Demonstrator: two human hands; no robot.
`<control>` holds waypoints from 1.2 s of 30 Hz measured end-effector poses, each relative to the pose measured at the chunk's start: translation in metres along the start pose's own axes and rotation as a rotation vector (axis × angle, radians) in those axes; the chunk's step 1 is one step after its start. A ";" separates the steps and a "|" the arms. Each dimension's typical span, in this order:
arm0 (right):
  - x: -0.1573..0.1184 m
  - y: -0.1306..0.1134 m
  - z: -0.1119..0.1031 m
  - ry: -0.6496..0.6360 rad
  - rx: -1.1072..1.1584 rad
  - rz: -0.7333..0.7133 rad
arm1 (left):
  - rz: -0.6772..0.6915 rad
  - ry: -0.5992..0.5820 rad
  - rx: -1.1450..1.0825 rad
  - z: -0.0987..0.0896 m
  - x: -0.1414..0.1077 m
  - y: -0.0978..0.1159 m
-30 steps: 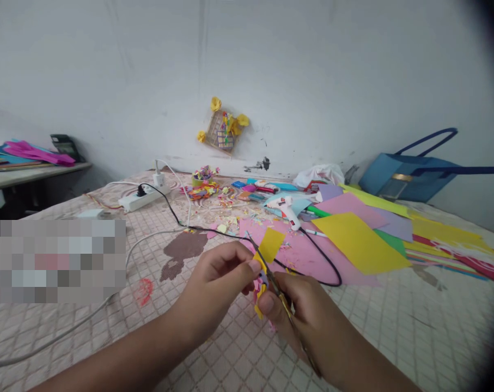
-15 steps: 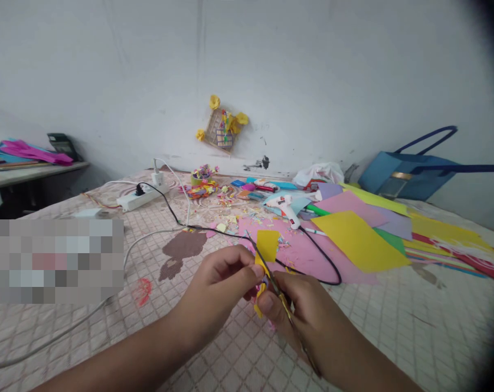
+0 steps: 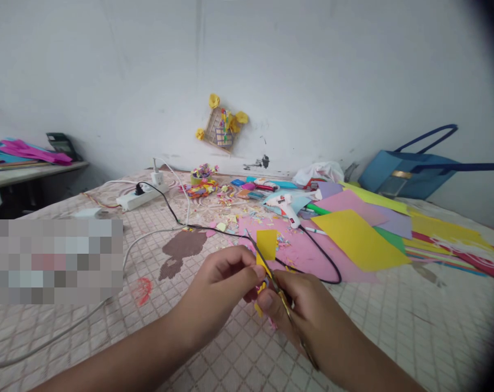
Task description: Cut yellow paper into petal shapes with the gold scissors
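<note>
My left hand pinches a yellow paper piece between thumb and fingers, its squarish end sticking up past the fingertips. In my right hand is a pair of scissors, seen nearly edge-on, with dark slim blades and brass-coloured handles. The blades point up and to the left and lie across the yellow paper, close to my left thumb. Below my fingers, small yellow, pink and purple paper bits show, partly hidden by both hands.
A white glue gun lies on pink paper amid scraps. Coloured sheets spread right, before a blue bag. Left stand a power strip and cables. A decorated frame hangs on the wall.
Very little differs. The yellow paper has shifted slightly left against the scissors; both hands keep their grip and place.
</note>
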State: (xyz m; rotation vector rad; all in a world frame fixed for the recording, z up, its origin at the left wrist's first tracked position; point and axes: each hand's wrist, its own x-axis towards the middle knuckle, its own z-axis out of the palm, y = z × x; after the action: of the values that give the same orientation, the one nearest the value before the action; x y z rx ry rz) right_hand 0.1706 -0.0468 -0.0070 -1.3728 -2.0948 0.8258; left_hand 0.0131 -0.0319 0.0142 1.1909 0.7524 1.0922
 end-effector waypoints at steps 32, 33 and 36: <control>-0.003 -0.003 -0.003 -0.081 -0.139 0.035 | 0.438 -0.343 0.502 -0.042 0.011 0.022; -0.003 -0.003 -0.003 -0.078 -0.136 0.029 | 0.406 -0.364 0.452 -0.041 0.011 0.023; -0.003 -0.004 -0.003 -0.076 -0.124 0.009 | 0.362 -0.430 0.372 -0.041 0.010 0.024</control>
State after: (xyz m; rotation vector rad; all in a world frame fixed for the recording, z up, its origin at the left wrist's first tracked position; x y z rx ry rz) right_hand 0.1708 -0.0503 -0.0023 -1.4362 -2.2319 0.7744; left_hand -0.0273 -0.0082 0.0284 1.8618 0.4191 0.9550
